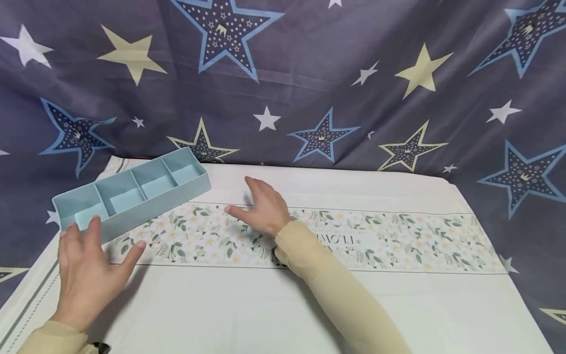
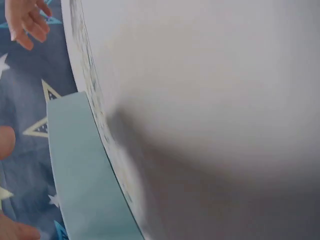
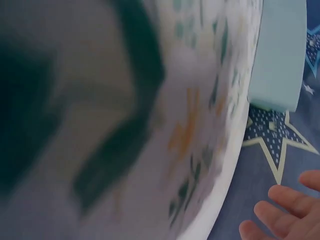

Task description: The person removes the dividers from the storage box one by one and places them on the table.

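Observation:
A light blue tray [image 1: 155, 202] with several compartments in a row lies slantwise at the left back of the table. At its near left end is my left hand [image 1: 88, 270], fingers spread and thumb held apart; whether the fingertips touch the rim I cannot tell. My right hand [image 1: 265, 206] hovers over the flowered band to the right of the tray, its fingers extended and nothing held. In the left wrist view the tray's side wall [image 2: 90, 170] shows beside the left fingertips. The right wrist view catches the tray's end [image 3: 277, 55] beyond the right fingers [image 3: 285, 215].
A white tablecloth [image 1: 199, 305] with a flowered band [image 1: 398, 241] covers the table. Behind it hangs a dark cloth [image 1: 309, 88] printed with stars, close to the tray's back edge.

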A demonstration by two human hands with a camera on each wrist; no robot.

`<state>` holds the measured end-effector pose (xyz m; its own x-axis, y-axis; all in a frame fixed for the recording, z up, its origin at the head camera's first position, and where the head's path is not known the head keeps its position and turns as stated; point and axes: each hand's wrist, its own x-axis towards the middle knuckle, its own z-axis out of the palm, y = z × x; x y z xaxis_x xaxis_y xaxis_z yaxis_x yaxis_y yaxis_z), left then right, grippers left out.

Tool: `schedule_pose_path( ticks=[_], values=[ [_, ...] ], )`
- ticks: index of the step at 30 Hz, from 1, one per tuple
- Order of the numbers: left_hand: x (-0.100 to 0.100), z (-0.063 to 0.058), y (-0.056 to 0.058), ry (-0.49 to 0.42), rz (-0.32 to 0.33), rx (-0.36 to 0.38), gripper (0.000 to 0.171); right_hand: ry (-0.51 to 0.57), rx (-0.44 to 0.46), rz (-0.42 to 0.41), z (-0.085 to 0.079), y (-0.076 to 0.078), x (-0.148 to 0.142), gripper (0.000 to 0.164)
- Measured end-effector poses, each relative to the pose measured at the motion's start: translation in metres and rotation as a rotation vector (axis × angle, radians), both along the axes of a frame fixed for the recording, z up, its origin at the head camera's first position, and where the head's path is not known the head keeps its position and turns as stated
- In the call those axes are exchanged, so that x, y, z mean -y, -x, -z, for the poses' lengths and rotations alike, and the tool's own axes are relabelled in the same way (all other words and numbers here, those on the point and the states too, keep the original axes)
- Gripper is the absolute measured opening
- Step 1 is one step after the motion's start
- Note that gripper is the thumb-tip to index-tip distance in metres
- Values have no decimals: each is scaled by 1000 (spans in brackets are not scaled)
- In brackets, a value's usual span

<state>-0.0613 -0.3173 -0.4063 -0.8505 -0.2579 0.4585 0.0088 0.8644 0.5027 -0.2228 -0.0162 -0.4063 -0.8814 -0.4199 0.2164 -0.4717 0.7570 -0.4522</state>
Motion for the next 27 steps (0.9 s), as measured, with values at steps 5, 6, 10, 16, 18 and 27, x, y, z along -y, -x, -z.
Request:
schedule_pose_path(
  ticks=[5, 6, 10, 16, 18, 27],
  values=[
    [9, 6, -1, -73, -33, -31, 90, 3, 25, -19, 1, 3, 18, 92],
    [11, 6, -2, -89, -44, -29, 91, 2, 33, -22, 1, 4, 21, 92],
    [18, 7, -2, -159, -99, -24, 91, 12, 87, -27, -2, 9, 35, 93],
    [28, 4, 0, -315, -190, 95, 96, 135, 247, 7, -4, 19, 58, 90],
    [34, 6, 1, -380, -221, 170, 97, 195, 306, 11, -5, 23, 64, 87],
    [59, 28, 16, -704, -264, 285, 83, 315, 442, 29, -5, 35, 76, 82]
  ],
)
